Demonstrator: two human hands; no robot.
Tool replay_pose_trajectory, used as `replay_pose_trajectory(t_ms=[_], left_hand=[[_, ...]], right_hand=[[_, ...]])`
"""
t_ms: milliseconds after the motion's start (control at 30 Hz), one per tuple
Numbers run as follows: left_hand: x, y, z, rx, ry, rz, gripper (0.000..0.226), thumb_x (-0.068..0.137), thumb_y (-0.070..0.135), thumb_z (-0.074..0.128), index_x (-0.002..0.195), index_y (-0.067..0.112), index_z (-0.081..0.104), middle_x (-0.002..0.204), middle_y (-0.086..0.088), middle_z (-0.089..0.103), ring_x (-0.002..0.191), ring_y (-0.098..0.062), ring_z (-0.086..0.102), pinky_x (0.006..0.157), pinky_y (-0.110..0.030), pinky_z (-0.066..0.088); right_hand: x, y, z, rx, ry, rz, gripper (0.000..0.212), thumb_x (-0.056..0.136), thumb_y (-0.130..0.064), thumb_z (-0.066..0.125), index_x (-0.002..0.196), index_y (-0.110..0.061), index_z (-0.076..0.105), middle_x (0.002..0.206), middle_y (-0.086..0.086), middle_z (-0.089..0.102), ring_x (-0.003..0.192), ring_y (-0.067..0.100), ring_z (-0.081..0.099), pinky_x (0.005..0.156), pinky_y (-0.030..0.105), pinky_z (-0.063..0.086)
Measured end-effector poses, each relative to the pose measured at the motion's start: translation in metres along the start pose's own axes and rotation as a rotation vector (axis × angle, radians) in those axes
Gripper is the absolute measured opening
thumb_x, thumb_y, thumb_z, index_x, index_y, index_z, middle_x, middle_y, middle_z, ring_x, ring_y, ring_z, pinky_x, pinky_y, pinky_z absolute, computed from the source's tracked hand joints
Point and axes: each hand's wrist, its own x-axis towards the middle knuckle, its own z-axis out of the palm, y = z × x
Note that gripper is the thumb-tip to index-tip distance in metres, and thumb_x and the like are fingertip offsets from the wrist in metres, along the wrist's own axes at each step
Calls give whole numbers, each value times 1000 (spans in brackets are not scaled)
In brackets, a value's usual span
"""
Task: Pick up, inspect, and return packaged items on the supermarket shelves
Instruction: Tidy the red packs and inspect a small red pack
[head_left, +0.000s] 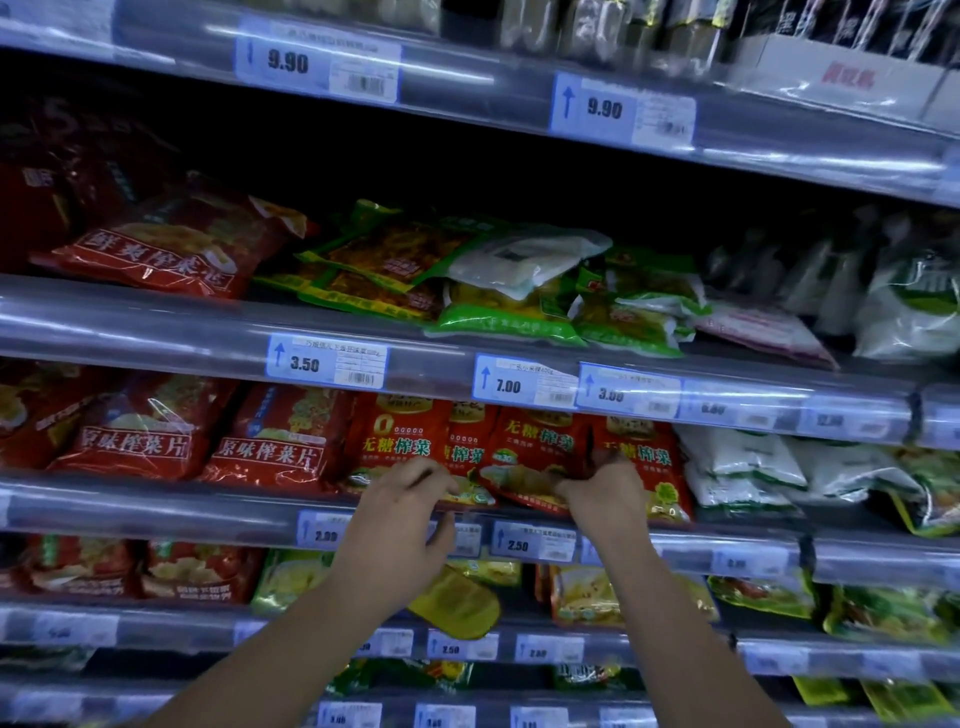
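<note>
Progress: we judge mid-cycle, red packet (524, 457) at shelf row, either being taken or returned; cannot tell which.
Left hand (400, 525): fingers curled loosely at packet's lower left edge, grip unclear.
Right hand (605, 488): fingers pinching its lower right corner.
Room: neighbour packets touching both sides; shelf rail (156, 512) just below, price strip (524, 387) close above.

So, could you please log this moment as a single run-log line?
left hand: open, reaching at red packets | right hand: pinching red pickle packet | shelf: third from top
</note>
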Motion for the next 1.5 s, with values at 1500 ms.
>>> replay_pose_trajectory(t_ms=[1500], left_hand=[[-24,63,-23,-1010,-12,-565,16,93,22,69,81,10,71,77,-4,74,74,-22,75,53,-22,55]], right_hand=[[-125,56,-69,490,-618,-170,34,90,-8,73,120,-21,69,115,7,79,108,24,75,91,39,61]])
